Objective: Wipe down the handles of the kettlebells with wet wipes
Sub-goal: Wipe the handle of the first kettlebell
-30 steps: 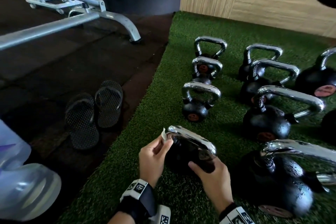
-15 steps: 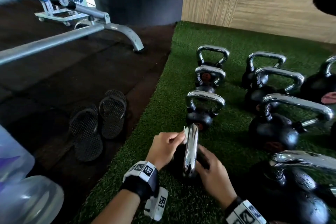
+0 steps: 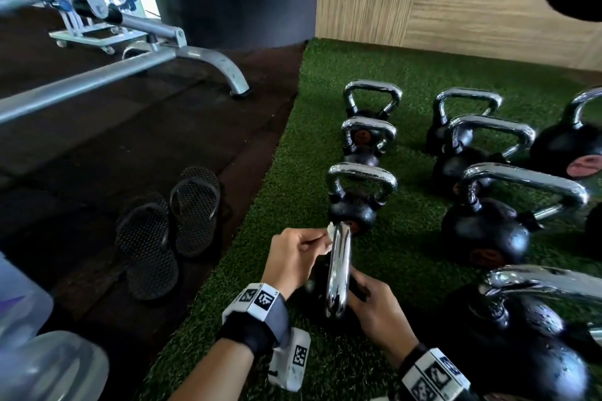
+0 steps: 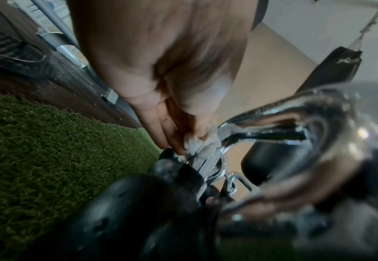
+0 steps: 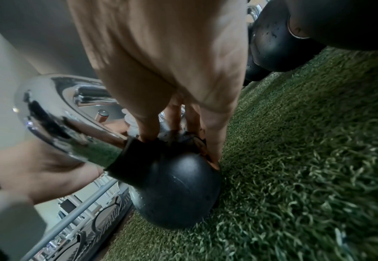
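Note:
A small black kettlebell [image 5: 179, 190] with a chrome handle [image 3: 338, 270] stands on the green turf between my hands, its handle turned end-on to me. My left hand [image 3: 293, 257] pinches a bunched white wet wipe [image 4: 201, 144] against the far end of that handle [image 4: 273, 123]. My right hand [image 3: 378, 306] grips the black ball from the right side, fingers [image 5: 210, 141] reaching down its flank to the turf. The ball is mostly hidden in the head view.
Several more chrome-handled kettlebells [image 3: 355, 202] stand in rows on the turf [image 3: 293, 172] ahead and to the right, a large one [image 3: 521, 335] close by my right wrist. Black sandals [image 3: 169, 225] lie on the dark floor at left, beyond them a bench frame [image 3: 202, 58].
The kettlebell has been turned about a quarter turn, so its handle now points away from me. My left hand with the wipe stayed at the handle's end, now the far end.

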The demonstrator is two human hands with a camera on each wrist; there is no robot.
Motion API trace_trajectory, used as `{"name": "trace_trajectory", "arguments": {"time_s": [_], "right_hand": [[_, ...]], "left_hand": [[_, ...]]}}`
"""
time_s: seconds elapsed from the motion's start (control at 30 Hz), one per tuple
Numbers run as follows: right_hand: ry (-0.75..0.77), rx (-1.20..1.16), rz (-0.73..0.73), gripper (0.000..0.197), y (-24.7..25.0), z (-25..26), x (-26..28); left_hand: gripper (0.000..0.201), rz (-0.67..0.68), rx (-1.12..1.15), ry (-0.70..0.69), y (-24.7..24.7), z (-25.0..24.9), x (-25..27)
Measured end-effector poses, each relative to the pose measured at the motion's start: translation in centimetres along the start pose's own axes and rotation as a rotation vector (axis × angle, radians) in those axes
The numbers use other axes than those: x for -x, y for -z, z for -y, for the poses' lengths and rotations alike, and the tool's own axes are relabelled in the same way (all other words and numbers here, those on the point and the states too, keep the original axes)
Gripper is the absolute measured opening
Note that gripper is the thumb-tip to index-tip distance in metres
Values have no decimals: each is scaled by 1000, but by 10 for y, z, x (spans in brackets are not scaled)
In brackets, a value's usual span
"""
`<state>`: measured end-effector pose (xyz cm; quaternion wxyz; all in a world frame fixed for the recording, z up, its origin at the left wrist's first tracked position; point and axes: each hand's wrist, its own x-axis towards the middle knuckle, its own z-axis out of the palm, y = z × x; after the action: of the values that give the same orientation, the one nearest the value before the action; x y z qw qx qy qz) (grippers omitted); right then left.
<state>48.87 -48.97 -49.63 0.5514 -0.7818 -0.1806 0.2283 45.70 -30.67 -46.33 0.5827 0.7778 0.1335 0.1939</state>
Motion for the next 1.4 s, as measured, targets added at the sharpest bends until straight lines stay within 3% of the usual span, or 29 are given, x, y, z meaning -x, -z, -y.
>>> {"name": "trace_trajectory", "arguments": {"time_s": [0.13,0.2,0.33,0.47,0.57,0.67,0.8,0.97,1.13,1.27,1.4], "right_hand": [[18,20,5,42,0,1,2],[28,22,18,40,1,2,3],[72,-34,21,32,5,-1,4],[112,-26,22,37,4,-2,3],[118,-16,39,42,3,-1,0],[103,-35,40,46,4,-4,0],[70,-62,46,42,6,-3,0],[0,-70,52,46,12,3,5],[-31,-54,47,37,15,5,8],[-37,-63,32,19,16,7,8],[-59,-26,34,21,13,11,7]], "left_hand": [[27,14,106,-35,9,-10,1],[34,89,188,-30,14,-14,7],[30,255,241,59,23,-26,9],[12,177,215,119,16,-36,10],[23,210,270,199,26,-30,25],[30,333,169,163,38,-29,41],[26,334,147,133,42,-37,52],[23,475,-41,117,45,-42,68],[22,422,-172,43,38,-39,85],[25,369,-215,5,30,-36,97],[22,273,-207,-84,25,-29,104]]}}
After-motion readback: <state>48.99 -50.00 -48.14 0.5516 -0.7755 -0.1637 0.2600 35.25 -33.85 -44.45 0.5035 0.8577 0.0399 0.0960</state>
